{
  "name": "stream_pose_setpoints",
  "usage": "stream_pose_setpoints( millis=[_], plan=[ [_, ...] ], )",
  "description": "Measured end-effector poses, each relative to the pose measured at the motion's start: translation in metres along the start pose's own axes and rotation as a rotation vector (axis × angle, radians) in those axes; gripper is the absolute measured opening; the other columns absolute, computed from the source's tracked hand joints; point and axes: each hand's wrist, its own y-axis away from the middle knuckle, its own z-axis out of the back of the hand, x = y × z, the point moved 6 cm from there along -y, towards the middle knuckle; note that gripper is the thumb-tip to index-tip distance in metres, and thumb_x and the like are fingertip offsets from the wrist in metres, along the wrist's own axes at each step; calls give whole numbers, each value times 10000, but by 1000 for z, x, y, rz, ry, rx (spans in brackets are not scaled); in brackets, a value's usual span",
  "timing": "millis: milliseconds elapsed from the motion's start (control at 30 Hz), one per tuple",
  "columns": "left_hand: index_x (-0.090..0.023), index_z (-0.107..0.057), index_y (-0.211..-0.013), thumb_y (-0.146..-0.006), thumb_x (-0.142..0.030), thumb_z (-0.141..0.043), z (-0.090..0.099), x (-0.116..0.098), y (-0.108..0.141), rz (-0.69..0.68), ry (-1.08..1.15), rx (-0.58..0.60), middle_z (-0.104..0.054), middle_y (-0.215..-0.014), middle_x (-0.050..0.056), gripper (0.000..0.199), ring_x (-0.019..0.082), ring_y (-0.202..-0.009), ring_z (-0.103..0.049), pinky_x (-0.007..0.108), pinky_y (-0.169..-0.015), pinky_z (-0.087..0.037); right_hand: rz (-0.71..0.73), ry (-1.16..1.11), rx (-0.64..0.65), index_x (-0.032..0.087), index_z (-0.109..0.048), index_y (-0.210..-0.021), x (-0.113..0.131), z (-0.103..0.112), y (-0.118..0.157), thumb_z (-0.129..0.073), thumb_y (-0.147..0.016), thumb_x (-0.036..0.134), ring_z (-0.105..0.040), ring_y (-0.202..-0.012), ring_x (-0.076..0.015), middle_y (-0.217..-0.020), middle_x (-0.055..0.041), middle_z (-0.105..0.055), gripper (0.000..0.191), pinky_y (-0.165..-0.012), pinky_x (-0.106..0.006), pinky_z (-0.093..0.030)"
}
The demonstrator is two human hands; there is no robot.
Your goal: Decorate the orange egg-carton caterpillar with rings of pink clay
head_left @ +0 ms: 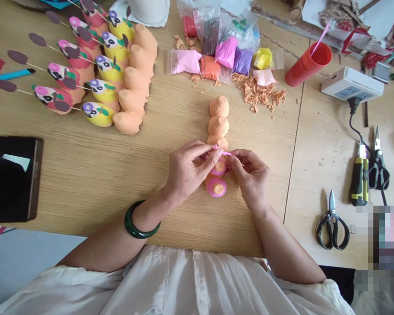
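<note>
White cotton garment point(170, 284) was recorded nearest, beneath both forearms. Left hand point(191, 168), a dark green bangle point(141, 220) on its wrist, and right hand point(248, 177) were noted with fingers closed, a thin pink clay strip point(222, 152) pinched between their fingertips; directly below the fingers lay two pink-ringed orange clay eggs point(216, 187), and just beyond them a column of orange clay eggs point(218, 124) stood on a wooden table point(85, 175). Farther beyond the fingers were placed bags of coloured clay point(226, 50), with black-handled scissors point(332, 224) well to their right.
</note>
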Motion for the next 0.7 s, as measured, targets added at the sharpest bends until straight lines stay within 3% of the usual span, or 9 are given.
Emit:
stream_pose_setpoints(
  millis=[233, 367, 567, 700],
  plan=[
    [-186, -833, -968, -960, -179, -621, 4, -2, 0, -18, -57, 20, -850, -956, 43, 212, 151, -836, -777, 232, -768, -624, 75, 77, 26, 246, -793, -981, 9, -2, -3, -839, -948, 437, -707, -683, -145, -866, -2, -789, 199, -639, -308, -662],
    [-195, -806, -934, -1004, -258, -641, 6, -3, -1, -18, -116, -1, -808, -850, 28, 189, 147, -756, -729, 251, -721, -591, 129, 183, 29, 264, -798, -1015, 14, -2, -3, -770, -988, 352, -745, -808, -169, -945, -17, -806, 97, -692, -320, -655],
    [-204, -683, -722, -1100, -353, -608, 6, -5, -3, -37, -208, -22, -684, -681, 6, 413, 119, -608, -581, 283, -616, -459, 237, 331, 31, 276, -797, -1048, 23, -3, -1, -700, -1022, 276, -750, -857, -179, -977, -14, -799, 100, -748, -351, -657],
    [-194, -762, -844, -1066, -260, -596, 6, 0, -2, 18, -149, 0, -758, -796, 19, 284, 130, -696, -666, 266, -652, -500, 289, 334, 50, 280, -797, -1075, 25, -4, -1, -703, -1033, 257, -736, -861, -171, -994, -9, -796, 105, -752, -348, -659]
  ],
)
